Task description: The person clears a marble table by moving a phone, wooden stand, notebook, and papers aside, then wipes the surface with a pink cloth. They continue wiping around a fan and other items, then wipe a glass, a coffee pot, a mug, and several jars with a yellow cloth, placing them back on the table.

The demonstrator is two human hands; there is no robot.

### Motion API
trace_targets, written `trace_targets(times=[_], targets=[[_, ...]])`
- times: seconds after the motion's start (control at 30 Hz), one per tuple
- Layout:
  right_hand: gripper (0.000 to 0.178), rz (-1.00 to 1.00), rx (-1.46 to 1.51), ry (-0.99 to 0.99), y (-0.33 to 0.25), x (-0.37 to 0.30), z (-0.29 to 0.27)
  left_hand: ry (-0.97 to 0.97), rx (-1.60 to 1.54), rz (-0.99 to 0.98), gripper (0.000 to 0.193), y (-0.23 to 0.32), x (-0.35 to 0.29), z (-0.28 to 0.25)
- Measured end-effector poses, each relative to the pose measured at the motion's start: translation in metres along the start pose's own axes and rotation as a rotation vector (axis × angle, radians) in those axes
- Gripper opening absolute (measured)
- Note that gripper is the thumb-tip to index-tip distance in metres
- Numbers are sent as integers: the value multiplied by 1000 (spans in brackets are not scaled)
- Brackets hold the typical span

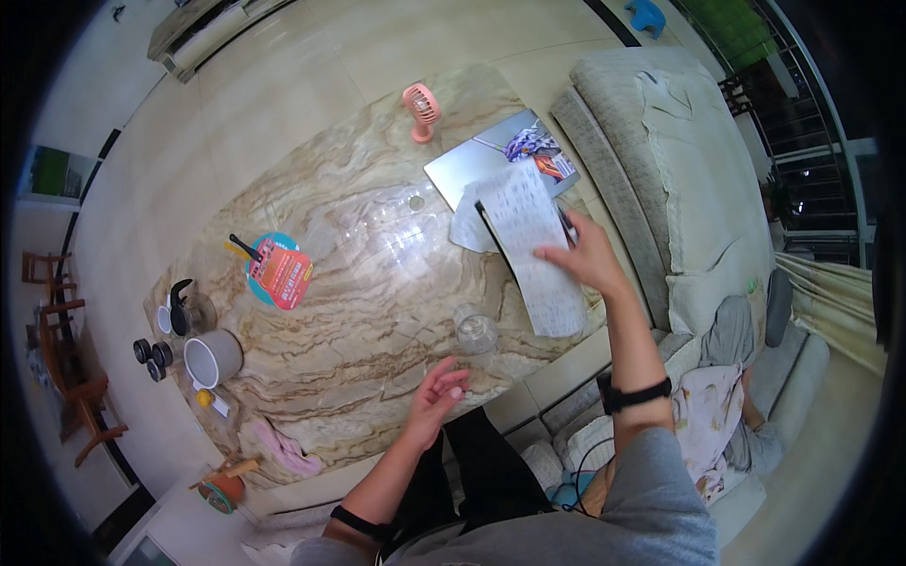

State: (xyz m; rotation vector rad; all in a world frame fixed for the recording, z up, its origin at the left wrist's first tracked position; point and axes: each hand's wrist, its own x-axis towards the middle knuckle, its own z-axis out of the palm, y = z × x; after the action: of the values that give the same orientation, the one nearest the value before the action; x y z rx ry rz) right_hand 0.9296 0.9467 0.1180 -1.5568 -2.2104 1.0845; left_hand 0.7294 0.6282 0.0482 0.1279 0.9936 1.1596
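My right hand point(593, 257) grips a long white sheet of paper point(536, 283) covered in handwriting, with the thumb on top and the fingers at its right edge. A small dark item shows by those fingers, too hidden to name. The sheet lies partly over a silver laptop point(460, 170) and a clear plastic piece point(472, 226). My left hand point(438, 400) is at the table's near edge, fingers apart and nothing in it. Just beyond it stands a clear drinking glass point(478, 333).
The marble table point(359, 368) also bears a pink fan point(422, 111), flat hand fans point(286, 275), a glass kettle point(195, 313), a white pot point(213, 357) and a pink cloth point(286, 447). A sofa point(618, 156) borders it on the right, where another person's legs point(731, 330) rest.
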Motion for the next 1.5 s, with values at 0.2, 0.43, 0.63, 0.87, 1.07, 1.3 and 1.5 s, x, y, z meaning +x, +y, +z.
trace_targets(times=[0.2,0.43,0.63,0.87,1.07,1.3,1.5], targets=[[57,15,-219,-127,37,139,21,213,-53,25,57,-1,-3,-33],[69,189,-10,-231,101,227,34,355,-104,-10,54,-14,-5,-57],[74,272,-78,-217,142,242,58,385,-172,-33,53,-31,-5,-64],[79,170,-428,114,143,227,77,396,-175,-59,50,-32,2,-58],[76,229,-356,241,124,215,65,388,-170,-67,48,-28,2,-56],[68,184,-632,246,93,158,52,386,-162,-75,46,-29,-2,-61],[36,134,-579,443,124,168,49,407,-154,-65,46,-34,-8,-69]])
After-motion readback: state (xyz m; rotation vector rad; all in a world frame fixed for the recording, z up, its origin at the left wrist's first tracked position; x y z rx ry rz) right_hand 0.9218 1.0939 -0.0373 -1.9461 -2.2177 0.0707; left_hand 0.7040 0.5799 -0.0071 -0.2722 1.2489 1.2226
